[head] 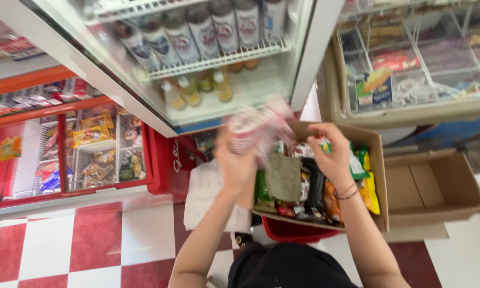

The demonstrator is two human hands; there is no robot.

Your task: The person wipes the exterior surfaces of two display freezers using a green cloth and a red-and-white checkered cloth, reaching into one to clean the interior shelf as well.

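— What lies nearest the lens?

— A dark black garment (pixel 288 269) at the bottom edge, with two bare forearms rising from it. Above that, an open brown cardboard box (pixel 376 160) rests on a red plastic crate (pixel 293 232), which stands on the red-and-white checkered floor (pixel 90 245).

— And the hands?

— The left hand (pixel 234 160) is raised over the box's left edge, fingers curled about a blurred bundle of pinkish-white packets (pixel 258 125). The grip looks closed on it, though motion blur hides the fingertips. The right hand (pixel 330 152), with thin bands at the wrist, is over the middle of the box, fingers bent down near the bundle's right end; whether it has hold of the bundle or only touches it, I cannot tell.

— How does the bundle look?

— Pale, pink and white with reddish patches, crinkled like wrapped snack packs; its outline is smeared. It sits above the box's rear left corner, in front of the fridge door.

— What is in the box?

— Packed snacks: green packets (pixel 261 186) at left, a grey-green flat pack (pixel 284 177), a black packet (pixel 314 184), orange packets (pixel 332 201) and a yellow one (pixel 369 192) at right.

— Round about?

— A glass-door fridge (pixel 224 58) with bottles stands behind. A red chest freezer (pixel 69 154) lies left, an empty cardboard box (pixel 432 186) right, and a white cloth-like bag (pixel 205 194) just beside the left forearm.
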